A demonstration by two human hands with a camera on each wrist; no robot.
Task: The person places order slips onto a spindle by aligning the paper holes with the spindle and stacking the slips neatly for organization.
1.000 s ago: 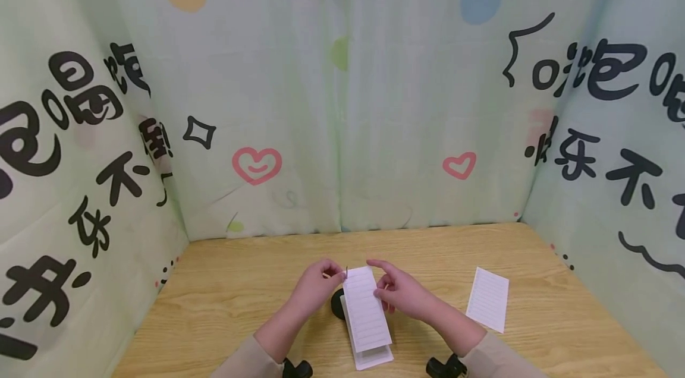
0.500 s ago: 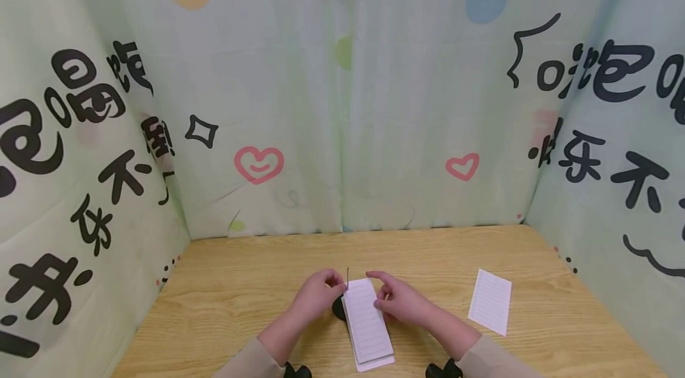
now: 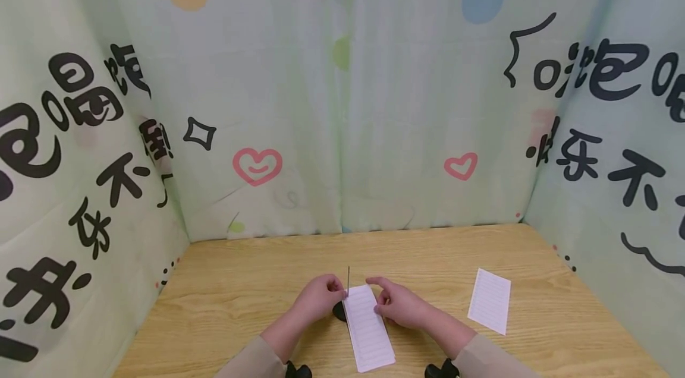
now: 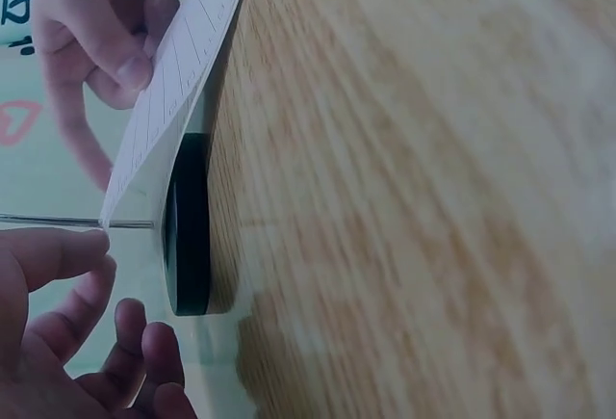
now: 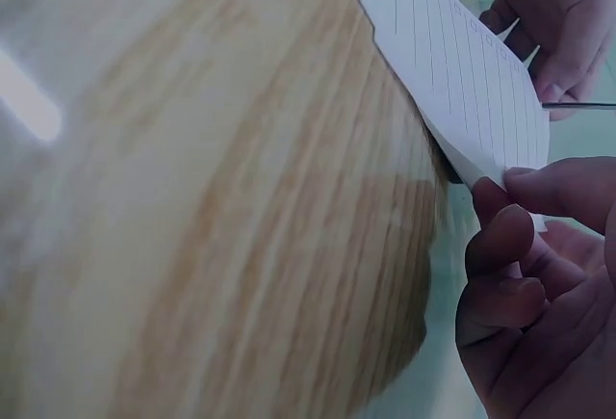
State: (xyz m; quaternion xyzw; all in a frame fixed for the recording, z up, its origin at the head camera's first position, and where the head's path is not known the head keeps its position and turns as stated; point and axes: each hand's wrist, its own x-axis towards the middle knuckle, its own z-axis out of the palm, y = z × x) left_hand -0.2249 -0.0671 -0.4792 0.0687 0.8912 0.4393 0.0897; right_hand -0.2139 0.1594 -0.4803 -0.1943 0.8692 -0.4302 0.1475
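Note:
A lined white paper sheet (image 3: 369, 330) lies over a bill spike, its upper left corner pierced by the thin metal rod (image 3: 348, 276). The spike's round black base (image 4: 190, 236) stands on the table, mostly covered by paper in the head view. My left hand (image 3: 319, 295) pinches that corner between thumb and index finger, right beside the rod. On the opposite edge, my right hand (image 3: 400, 304) pinches the sheet with thumb and curled fingers, its index finger stretched toward the top edge. In the left wrist view the sheet slopes above the base.
Another lined sheet (image 3: 489, 301) lies flat on the wooden table (image 3: 241, 283) to the right. Printed curtains (image 3: 342, 128) enclose the table at the back and both sides.
The top sheet has come down the spike, so more of the rod shows above it. The gap to the paper underneath has closed at the near end. Both hands moved down with it.

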